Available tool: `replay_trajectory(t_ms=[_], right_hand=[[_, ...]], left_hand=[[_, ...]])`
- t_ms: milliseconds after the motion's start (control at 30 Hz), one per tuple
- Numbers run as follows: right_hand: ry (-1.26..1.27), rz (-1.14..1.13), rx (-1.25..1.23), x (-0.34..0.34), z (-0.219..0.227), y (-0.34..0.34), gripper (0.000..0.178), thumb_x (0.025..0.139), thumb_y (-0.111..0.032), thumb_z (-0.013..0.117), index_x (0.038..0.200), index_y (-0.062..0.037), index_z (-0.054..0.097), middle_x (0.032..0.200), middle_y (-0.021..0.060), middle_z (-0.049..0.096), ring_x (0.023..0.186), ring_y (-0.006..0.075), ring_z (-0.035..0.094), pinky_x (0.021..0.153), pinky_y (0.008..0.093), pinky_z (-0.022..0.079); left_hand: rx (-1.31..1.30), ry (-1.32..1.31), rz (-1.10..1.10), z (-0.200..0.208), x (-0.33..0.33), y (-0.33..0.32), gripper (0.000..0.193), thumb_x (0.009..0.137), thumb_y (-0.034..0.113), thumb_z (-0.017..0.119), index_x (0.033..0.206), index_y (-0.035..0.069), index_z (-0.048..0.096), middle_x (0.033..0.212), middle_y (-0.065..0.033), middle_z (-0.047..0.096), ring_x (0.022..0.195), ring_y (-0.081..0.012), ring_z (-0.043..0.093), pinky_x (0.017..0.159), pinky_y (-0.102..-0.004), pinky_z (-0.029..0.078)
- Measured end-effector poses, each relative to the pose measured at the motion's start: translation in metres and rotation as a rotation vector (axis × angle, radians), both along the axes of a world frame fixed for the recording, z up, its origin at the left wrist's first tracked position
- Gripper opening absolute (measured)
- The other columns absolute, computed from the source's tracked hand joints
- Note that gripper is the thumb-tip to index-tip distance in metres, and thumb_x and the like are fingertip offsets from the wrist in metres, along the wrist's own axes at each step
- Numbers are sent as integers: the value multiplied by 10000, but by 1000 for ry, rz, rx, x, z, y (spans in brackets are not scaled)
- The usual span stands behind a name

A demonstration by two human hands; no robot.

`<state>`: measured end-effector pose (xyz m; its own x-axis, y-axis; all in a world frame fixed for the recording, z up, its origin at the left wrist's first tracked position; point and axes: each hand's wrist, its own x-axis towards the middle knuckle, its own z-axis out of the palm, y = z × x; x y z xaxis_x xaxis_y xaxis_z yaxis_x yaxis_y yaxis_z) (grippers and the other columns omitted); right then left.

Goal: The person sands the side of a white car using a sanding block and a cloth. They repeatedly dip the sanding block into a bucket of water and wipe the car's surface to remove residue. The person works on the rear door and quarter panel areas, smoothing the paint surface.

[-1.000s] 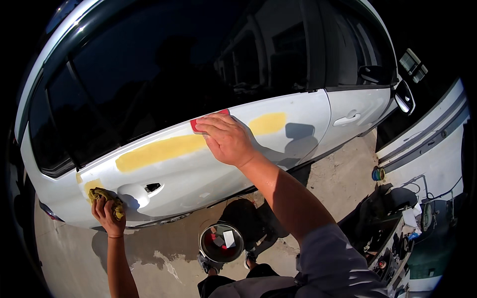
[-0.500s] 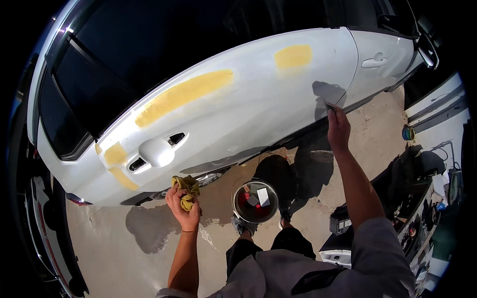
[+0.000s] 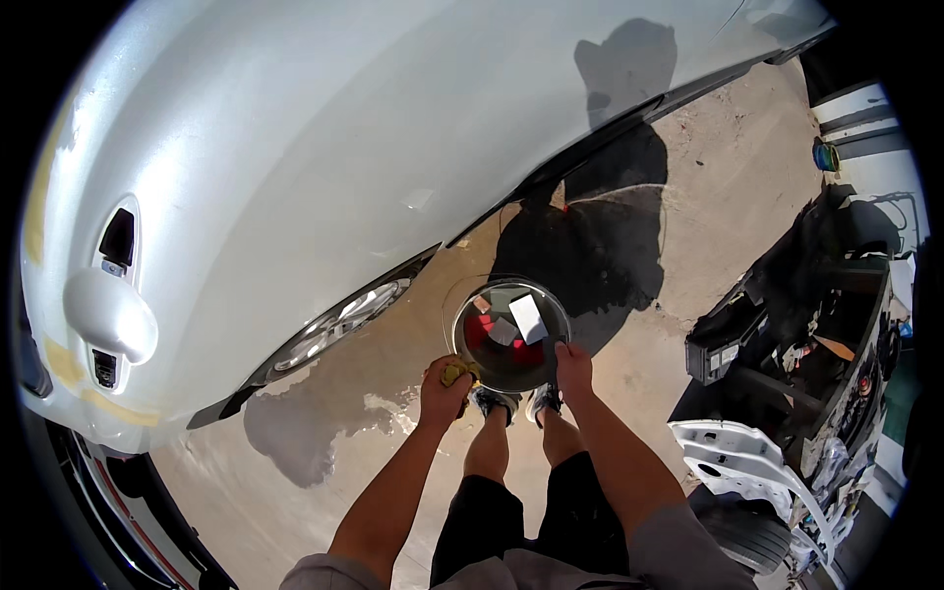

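Note:
My left hand (image 3: 444,395) is closed around a crumpled yellow cloth (image 3: 455,374), at the near left side of a round bucket (image 3: 456,336). At the bucket's near right rim, my right hand (image 3: 574,372) grips a thin dark flat piece (image 3: 551,360) between thumb and fingers; its exact kind is hard to make out. Inside the bucket lie a white rectangular block (image 3: 528,320), a grey pad (image 3: 503,331), a small brown block (image 3: 481,305) and some red pieces (image 3: 478,331). The bucket stands on the ground just ahead of my feet.
A white car (image 3: 324,128) fills the far left, with yellowish patches (image 3: 63,364) near its door handle (image 3: 110,315). A wet stain (image 3: 285,433) marks the concrete. At right are a black box (image 3: 723,349), white car parts (image 3: 737,457), a tire (image 3: 747,531) and a cluttered rack (image 3: 836,364).
Both hands have come away from the car to the bucket, the right one down and leftward, the left one rightward. The view has tilted down, so the car shows higher and closer.

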<state>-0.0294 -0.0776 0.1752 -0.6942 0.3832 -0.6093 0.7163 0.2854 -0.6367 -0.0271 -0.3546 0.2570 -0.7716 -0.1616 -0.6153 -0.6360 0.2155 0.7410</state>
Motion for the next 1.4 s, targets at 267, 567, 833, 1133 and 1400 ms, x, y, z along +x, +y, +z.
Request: replay_trajectory(t_ms=[267,567,833,1133,1400], right_hand=[[21,419,2,-11,-132,-35,322,979,-252,674,1235,-56,692,1105,188,745,1067,413,702,926,455,557],[398,729,486,-86,-189,-53,446,904,-127,713,1340,-71,637,1405,176,598,1291,367,584,1081,444,510],[184,754,560,-83,-231,-69,615,938,-346,724,1436,-27,557,1409,211,561,1322,400,534,1118,521,445],[34,804,394,-71,-358,-76,436,1008,-390,594,1323,-100,680,1321,198,666,1203,374,650,1029,488,521],[439,135,-41,-55,-215,-76,315,1076,-271,631,880,-24,651,713,18,542,716,139,485,683,355,440]], left_hand=[[-64,51,-82,-179,17,33,385,831,143,804,1169,14,672,1141,-123,710,1024,-226,689,920,-360,555],[-583,122,-695,-254,13,69,520,772,335,794,1254,176,685,1441,-39,560,1416,-339,463,1065,-636,454],[-682,28,-906,-284,19,78,533,772,402,796,1224,138,696,1376,-177,566,1374,-427,472,1042,-607,481],[-635,-133,-957,-382,-8,69,540,825,393,777,1277,112,681,1298,-201,667,1178,-400,672,994,-525,549],[-713,-306,-1441,-330,-31,67,633,786,336,810,1372,145,668,1340,-162,635,1257,-379,632,1041,-506,548]])
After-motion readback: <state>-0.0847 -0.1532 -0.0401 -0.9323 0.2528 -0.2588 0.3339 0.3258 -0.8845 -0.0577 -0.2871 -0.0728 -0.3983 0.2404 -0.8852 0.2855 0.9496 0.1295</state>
